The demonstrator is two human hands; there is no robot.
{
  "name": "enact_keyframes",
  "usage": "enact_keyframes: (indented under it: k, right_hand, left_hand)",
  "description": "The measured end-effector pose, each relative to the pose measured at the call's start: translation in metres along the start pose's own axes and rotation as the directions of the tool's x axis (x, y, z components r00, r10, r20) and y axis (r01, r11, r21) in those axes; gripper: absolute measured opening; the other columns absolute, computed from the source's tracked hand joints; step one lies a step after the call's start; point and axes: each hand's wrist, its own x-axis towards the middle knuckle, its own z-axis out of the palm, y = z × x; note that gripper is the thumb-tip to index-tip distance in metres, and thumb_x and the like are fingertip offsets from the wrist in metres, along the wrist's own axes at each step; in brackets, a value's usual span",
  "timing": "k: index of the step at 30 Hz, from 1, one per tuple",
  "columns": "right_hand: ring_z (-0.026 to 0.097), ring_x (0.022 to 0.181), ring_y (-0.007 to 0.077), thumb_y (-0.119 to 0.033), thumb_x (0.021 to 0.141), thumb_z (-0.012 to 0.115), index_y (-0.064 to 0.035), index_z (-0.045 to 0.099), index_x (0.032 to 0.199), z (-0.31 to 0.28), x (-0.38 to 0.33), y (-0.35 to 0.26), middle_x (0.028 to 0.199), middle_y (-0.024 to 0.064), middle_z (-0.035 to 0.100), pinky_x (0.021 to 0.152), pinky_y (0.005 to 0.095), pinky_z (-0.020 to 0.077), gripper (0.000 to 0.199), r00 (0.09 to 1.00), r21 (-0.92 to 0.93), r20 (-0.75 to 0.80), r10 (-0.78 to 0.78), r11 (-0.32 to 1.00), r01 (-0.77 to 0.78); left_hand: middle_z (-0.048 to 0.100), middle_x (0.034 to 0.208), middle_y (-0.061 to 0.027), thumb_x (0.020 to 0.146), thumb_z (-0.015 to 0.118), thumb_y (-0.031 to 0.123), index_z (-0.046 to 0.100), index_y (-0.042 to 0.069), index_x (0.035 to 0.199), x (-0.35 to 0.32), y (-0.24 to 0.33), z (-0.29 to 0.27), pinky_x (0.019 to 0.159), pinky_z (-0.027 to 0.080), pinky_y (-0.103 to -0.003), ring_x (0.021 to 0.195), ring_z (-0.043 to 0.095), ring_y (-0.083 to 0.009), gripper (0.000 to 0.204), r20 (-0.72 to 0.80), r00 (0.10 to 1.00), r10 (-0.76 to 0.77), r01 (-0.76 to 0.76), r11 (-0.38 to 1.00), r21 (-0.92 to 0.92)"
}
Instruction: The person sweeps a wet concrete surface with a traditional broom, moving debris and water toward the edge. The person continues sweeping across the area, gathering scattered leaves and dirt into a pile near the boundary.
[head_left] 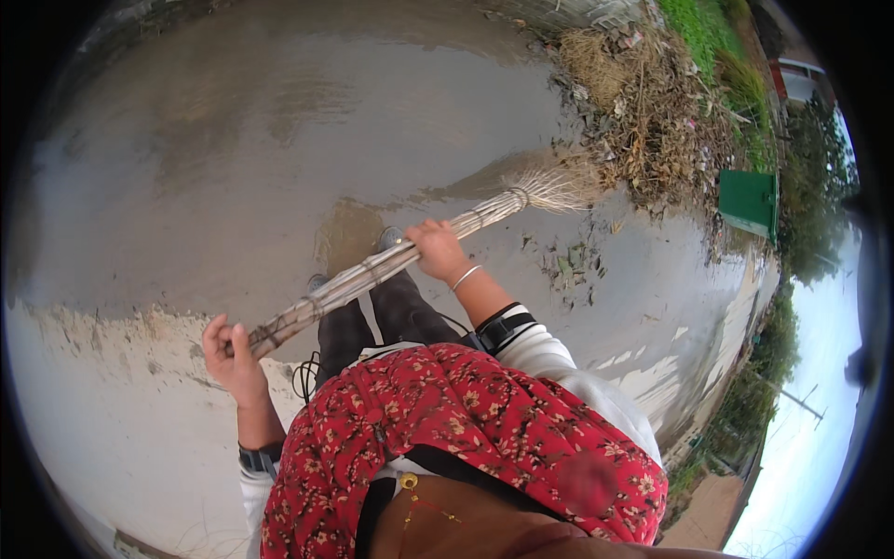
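Note:
A long broom (372, 270) of bundled pale sticks, tied round at several places, slants across in front of my body. My left hand (235, 361) is at its lower left end, thumb and fingers curled about the tip of the bundle. Farther up the stick bundle, my right hand (438, 250) is wrapped round it from above, with a white bangle (466, 278) on the wrist. The broom's frayed bristles (557, 190) fan out at the upper right, near a heap of dry leaves (652, 140); whether they touch the ground I cannot tell.
Wet, muddy pavement (233, 168) stretches ahead and to the left. A pale, stained wall (102, 401) runs along the left side. Scattered leaves (573, 265) lie right of the broom, and a green bin (748, 200) stands beyond the leaf heap. Grass (694, 33) grows at the far right.

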Motion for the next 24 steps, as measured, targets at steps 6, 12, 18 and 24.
enact_keyframes:
  k: [6,12,18,24]
  right_hand:
    - [0.057,0.104,0.0254,-0.01,0.071,0.069,-0.0147,0.06,0.098,0.047,0.024,-0.115,0.093,0.0036,0.065,0.085,0.0424,0.04,0.029,0.989,0.114,0.027,-0.143,0.984,0.139]
    - [0.054,0.11,0.0272,-0.013,0.07,0.071,-0.0174,0.058,0.108,0.099,0.031,-0.152,0.097,0.0063,0.064,0.087,0.0445,0.0404,0.041,0.965,0.102,0.21,-0.16,0.985,0.142]
    - [0.054,0.11,0.0265,-0.018,0.068,0.074,-0.0181,0.058,0.108,0.107,0.002,-0.14,0.094,0.0053,0.062,0.086,0.0452,0.0413,0.043,0.969,0.07,0.092,-0.228,0.973,0.222]
    - [0.057,0.109,0.0249,-0.017,0.067,0.074,-0.0163,0.061,0.102,0.11,-0.048,-0.118,0.099,0.0022,0.066,0.086,0.0468,0.0411,0.038,0.978,0.117,0.107,-0.178,0.979,0.166]
  left_hand:
    - [0.054,0.084,0.003,0.096,0.064,0.011,0.059,0.0,0.116,-0.005,0.036,-0.111,0.072,0.04,-0.022,0.078,0.047,-0.0064,0.023,-0.117,0.978,0.173,-0.17,0.985,0.036]
    - [0.055,0.082,0.0028,0.096,0.065,0.011,0.064,0.0,0.101,-0.016,0.012,-0.137,0.068,0.04,-0.021,0.074,0.047,-0.0059,0.012,-0.183,0.947,0.265,-0.23,0.954,0.195]
    - [0.055,0.081,0.0028,0.096,0.066,0.011,0.064,0.0,0.102,-0.057,0.008,-0.143,0.068,0.04,-0.022,0.073,0.045,-0.0067,0.013,-0.179,0.93,0.321,-0.271,0.928,0.254]
    - [0.05,0.079,0.0038,0.096,0.066,0.011,0.064,-0.001,0.104,-0.116,0.003,-0.128,0.068,0.04,-0.023,0.071,0.043,-0.007,0.014,-0.199,0.912,0.36,-0.305,0.916,0.26]
